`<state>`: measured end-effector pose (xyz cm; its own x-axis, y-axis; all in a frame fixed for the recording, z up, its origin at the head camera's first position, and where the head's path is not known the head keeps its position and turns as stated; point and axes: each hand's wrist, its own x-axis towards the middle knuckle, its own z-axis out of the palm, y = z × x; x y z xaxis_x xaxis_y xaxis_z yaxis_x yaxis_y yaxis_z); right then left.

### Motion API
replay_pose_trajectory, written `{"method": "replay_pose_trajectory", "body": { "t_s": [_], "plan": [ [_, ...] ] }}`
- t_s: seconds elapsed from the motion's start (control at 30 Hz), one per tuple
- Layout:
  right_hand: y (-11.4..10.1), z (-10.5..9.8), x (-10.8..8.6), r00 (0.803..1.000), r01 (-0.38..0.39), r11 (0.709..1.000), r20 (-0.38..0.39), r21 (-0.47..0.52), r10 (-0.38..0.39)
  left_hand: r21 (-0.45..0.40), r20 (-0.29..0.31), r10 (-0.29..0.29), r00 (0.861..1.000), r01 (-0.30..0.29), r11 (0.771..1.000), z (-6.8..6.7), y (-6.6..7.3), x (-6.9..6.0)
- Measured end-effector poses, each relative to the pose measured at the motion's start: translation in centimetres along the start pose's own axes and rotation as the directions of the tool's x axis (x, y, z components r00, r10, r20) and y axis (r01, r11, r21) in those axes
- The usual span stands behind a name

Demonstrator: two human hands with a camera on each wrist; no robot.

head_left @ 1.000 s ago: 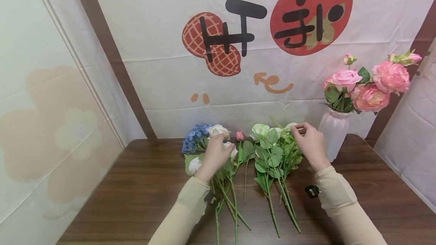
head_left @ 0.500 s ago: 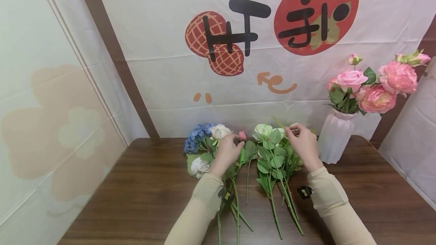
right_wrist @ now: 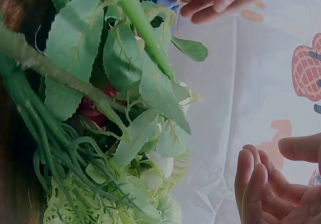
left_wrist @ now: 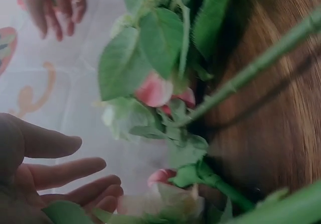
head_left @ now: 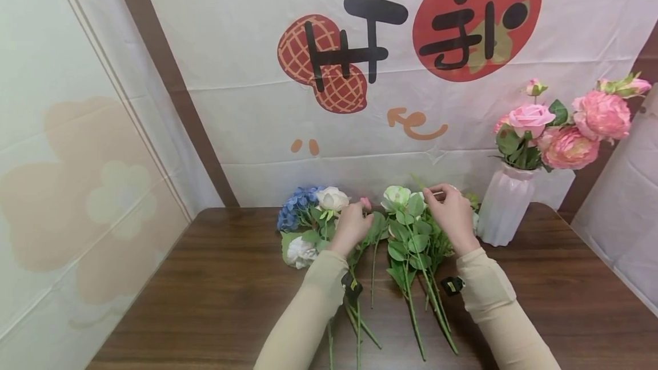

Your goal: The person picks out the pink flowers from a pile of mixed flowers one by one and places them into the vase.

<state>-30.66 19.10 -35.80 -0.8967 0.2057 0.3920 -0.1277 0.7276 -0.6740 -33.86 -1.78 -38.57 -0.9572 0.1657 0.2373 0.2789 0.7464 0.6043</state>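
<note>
In the head view my left hand [head_left: 352,227] is over the left group of flowers, beside a pink tulip [head_left: 365,203] and a white rose [head_left: 332,198]. The left wrist view shows that hand [left_wrist: 65,179] with fingers apart and nothing between them. My right hand [head_left: 450,216] hovers at the upper right of the green and white bunch [head_left: 411,227]. In the right wrist view its fingers [right_wrist: 256,184] are loosely bent, thumb apart, holding nothing. Leaves [right_wrist: 75,48] and stems fill the left of that view. Blue hydrangea [head_left: 296,208] lies at the far left of the flowers.
A white vase [head_left: 506,204] with pink flowers [head_left: 569,147] stands at the table's back right. The brown wooden table [head_left: 205,296] meets a printed cloth backdrop [head_left: 247,119] behind the flowers. Several green stems point toward the front edge.
My left hand has moved right, from over the white roses toward the tulip. The right hand has shifted left, away from the vase. The flowers lie about where they were.
</note>
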Motion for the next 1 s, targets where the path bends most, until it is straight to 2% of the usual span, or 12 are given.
{"method": "replay_pose_trajectory", "body": {
  "t_s": [0.2,0.33,0.5,0.6,0.87,1.0],
  "plan": [
    [0.0,0.2,0.0,1.000,0.000,1.000,0.000,-0.001,0.000,0.152,0.015,-0.001,1.000,-0.001,0.988,1.3,-0.8,1.1],
    [0.0,0.3,0.0,1.000,-0.006,1.000,0.017,0.002,0.006,0.201,0.059,-0.046,0.997,0.033,0.979,1.5,-0.9,1.4],
    [0.0,0.2,-0.1,1.000,-0.007,1.000,0.020,0.001,0.007,0.281,0.159,-0.113,0.981,0.065,0.958,1.4,-0.7,1.8],
    [-0.1,0.1,-0.1,1.000,-0.006,1.000,0.023,0.003,0.006,0.325,0.194,-0.149,0.970,0.080,0.942,1.4,-0.5,2.2],
    [0.1,-0.1,-0.1,1.000,0.002,1.000,0.015,0.009,-0.002,0.410,0.173,-0.283,0.943,0.192,0.892,2.3,0.0,3.2],
    [0.0,-0.1,-0.2,1.000,0.003,1.000,0.010,0.006,-0.003,0.436,0.159,-0.327,0.931,0.231,0.870,3.0,-0.2,3.7]
  ]
}}
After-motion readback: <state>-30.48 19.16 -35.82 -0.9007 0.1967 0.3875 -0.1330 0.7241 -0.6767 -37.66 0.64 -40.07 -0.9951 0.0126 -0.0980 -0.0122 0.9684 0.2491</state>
